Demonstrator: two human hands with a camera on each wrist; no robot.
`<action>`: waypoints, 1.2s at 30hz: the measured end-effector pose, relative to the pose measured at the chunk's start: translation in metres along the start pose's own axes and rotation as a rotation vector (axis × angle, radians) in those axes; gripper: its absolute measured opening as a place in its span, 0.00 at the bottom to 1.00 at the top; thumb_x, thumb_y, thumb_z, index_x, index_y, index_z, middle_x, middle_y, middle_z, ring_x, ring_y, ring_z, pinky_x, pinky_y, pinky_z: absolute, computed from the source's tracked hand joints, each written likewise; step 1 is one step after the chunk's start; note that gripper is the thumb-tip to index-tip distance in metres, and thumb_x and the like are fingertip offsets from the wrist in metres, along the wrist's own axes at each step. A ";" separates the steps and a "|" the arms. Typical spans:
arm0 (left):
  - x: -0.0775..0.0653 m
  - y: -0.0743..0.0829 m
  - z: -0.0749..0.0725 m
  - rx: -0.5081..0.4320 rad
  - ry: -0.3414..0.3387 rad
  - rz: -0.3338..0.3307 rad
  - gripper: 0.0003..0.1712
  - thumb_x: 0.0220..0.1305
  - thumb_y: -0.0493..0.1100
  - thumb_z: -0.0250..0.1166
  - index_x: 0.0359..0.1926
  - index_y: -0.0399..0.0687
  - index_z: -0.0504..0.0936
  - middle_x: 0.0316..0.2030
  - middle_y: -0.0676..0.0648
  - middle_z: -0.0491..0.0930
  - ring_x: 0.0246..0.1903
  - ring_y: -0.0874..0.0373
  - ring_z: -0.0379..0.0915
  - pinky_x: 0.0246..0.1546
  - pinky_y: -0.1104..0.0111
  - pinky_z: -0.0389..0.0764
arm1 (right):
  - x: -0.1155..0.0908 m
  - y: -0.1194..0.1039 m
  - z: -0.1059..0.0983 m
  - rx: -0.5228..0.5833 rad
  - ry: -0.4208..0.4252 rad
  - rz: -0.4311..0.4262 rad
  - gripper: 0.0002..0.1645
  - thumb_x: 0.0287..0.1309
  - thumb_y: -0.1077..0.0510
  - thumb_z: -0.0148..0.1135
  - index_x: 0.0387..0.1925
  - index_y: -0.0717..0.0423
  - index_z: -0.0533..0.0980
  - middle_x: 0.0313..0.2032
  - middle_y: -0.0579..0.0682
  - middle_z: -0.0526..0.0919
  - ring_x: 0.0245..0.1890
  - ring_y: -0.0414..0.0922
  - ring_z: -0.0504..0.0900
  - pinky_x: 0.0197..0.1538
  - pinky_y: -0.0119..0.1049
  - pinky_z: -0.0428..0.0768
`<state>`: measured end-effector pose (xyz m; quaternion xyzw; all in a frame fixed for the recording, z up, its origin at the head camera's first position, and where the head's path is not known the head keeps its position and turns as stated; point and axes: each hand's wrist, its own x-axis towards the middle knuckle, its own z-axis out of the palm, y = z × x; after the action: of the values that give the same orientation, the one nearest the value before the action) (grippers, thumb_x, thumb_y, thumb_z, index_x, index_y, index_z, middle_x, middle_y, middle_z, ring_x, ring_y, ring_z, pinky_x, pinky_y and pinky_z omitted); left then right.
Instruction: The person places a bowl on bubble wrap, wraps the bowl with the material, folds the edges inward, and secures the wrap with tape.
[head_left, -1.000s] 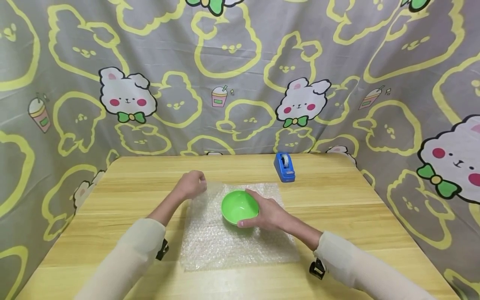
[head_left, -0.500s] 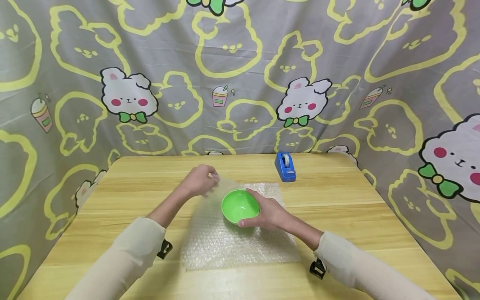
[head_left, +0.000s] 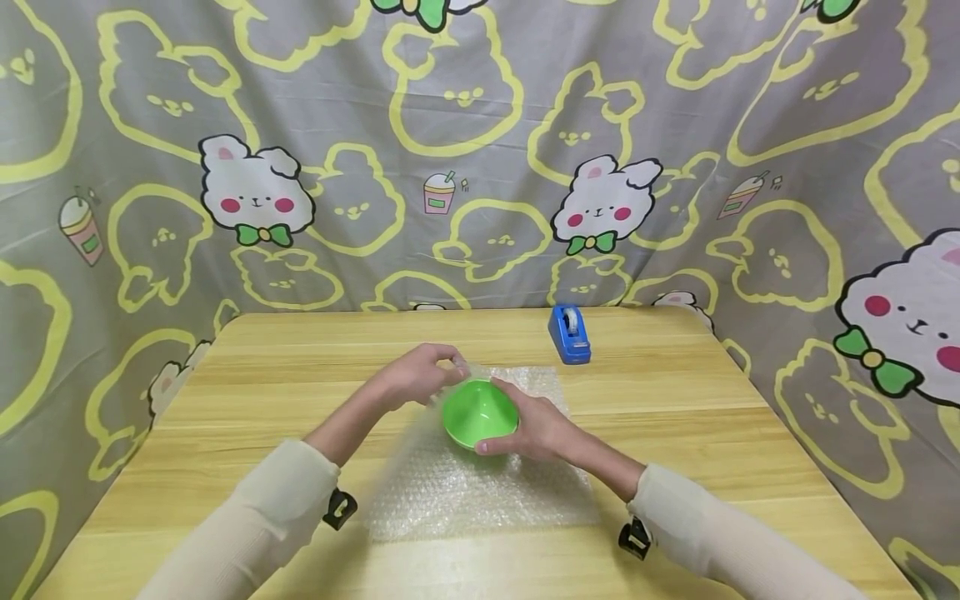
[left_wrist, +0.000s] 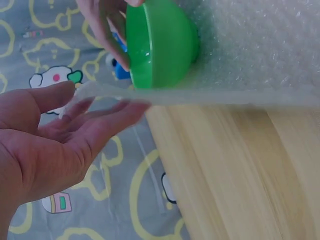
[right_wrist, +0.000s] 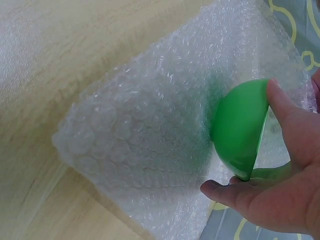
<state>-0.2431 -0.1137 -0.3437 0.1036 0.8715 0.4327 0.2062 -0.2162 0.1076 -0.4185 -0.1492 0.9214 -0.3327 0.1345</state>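
The right hand (head_left: 542, 429) grips the green bowl (head_left: 478, 419) on the bubble wrap (head_left: 525, 500); the left hand (head_left: 420, 375) pinches one lifted corner beside it; wrapping looks barely begun, the near edge flat on the counter (head_left: 660, 375), the blue tape dispenser (head_left: 570, 337) untouched.

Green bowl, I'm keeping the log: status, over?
Right hand holds green bowl on bubble wrap. Left hand pinches wrap's raised edge. Blue tape dispenser stands apart, farther back, not in the way.
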 end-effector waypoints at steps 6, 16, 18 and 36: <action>0.001 -0.002 0.002 -0.014 -0.028 -0.005 0.22 0.78 0.54 0.53 0.55 0.42 0.80 0.56 0.37 0.80 0.49 0.45 0.81 0.43 0.57 0.86 | 0.001 0.000 0.000 0.001 -0.009 0.001 0.67 0.43 0.34 0.80 0.79 0.47 0.55 0.59 0.57 0.80 0.52 0.50 0.81 0.46 0.42 0.82; -0.002 -0.017 0.010 0.021 0.081 0.086 0.17 0.58 0.24 0.60 0.48 0.34 0.84 0.44 0.37 0.87 0.46 0.47 0.85 0.43 0.59 0.87 | 0.003 0.000 0.000 -0.007 -0.017 0.012 0.67 0.44 0.34 0.80 0.79 0.47 0.55 0.63 0.59 0.77 0.54 0.50 0.80 0.48 0.44 0.82; -0.003 -0.021 0.016 0.061 0.134 0.119 0.20 0.48 0.20 0.62 0.43 0.35 0.85 0.41 0.39 0.87 0.43 0.48 0.85 0.42 0.61 0.86 | 0.002 0.000 0.000 -0.004 -0.015 0.007 0.67 0.44 0.34 0.80 0.79 0.47 0.55 0.63 0.59 0.78 0.53 0.49 0.79 0.48 0.43 0.81; -0.008 -0.036 0.041 0.294 0.197 0.154 0.44 0.53 0.33 0.76 0.71 0.41 0.70 0.61 0.33 0.79 0.59 0.37 0.77 0.58 0.48 0.79 | 0.002 0.000 0.000 -0.009 -0.020 0.005 0.67 0.45 0.34 0.79 0.79 0.46 0.54 0.63 0.60 0.77 0.55 0.52 0.80 0.49 0.43 0.82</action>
<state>-0.2179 -0.1094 -0.3928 0.1563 0.9308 0.3230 0.0689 -0.2176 0.1068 -0.4192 -0.1508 0.9219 -0.3267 0.1438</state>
